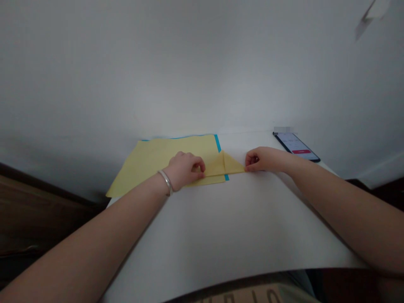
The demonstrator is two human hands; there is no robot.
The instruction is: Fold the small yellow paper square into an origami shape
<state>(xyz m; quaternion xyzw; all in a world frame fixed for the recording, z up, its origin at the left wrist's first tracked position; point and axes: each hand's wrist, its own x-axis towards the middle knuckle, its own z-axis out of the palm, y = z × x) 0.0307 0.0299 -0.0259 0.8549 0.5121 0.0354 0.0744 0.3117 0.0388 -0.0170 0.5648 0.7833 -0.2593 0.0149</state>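
Note:
A small yellow sheet folded into a triangle point(224, 165) lies on the white table point(221, 227), partly over a stack of larger yellow paper point(158, 160). My left hand point(184, 169), with a silver bracelet on the wrist, pinches the triangle's left corner with curled fingers. My right hand point(263, 159) pinches its right corner, fingers pressed together on the table.
A blue sheet edge point(218, 145) shows under the yellow stack. A phone point(296, 146) with a lit screen lies at the table's far right. A white wall rises behind the table. Dark wood furniture point(28, 210) stands at the left.

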